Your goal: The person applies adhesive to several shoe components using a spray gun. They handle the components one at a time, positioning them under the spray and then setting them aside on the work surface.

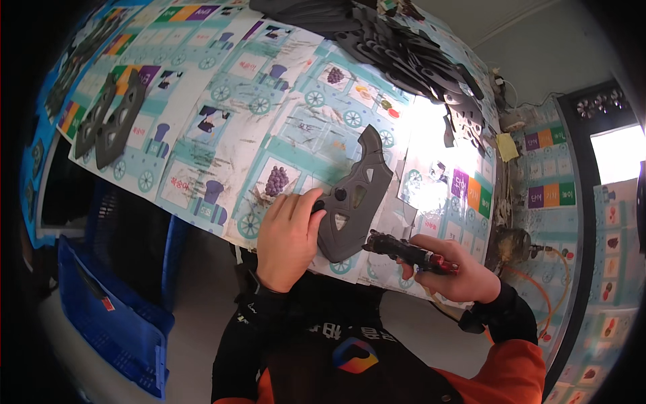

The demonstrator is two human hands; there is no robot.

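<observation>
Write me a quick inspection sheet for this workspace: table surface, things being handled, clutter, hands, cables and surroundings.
Surface: table covered with printed sheets of trains and fruit, marked with dark scuffs.
Things handled: dark grey piece with cut-out holes, lying near the table's front edge; black-and-red tool.
Clutter: heap of dark pieces along the far side; two similar pieces at the left.
Left hand: fingers at the grey piece's left edge; firmness of hold can't be told.
Right hand: wrapped around the tool, beside the grey piece.
Cables: orange cord or hose at the right.
Surroundings: blue crate at lower left; bright window at right.
</observation>
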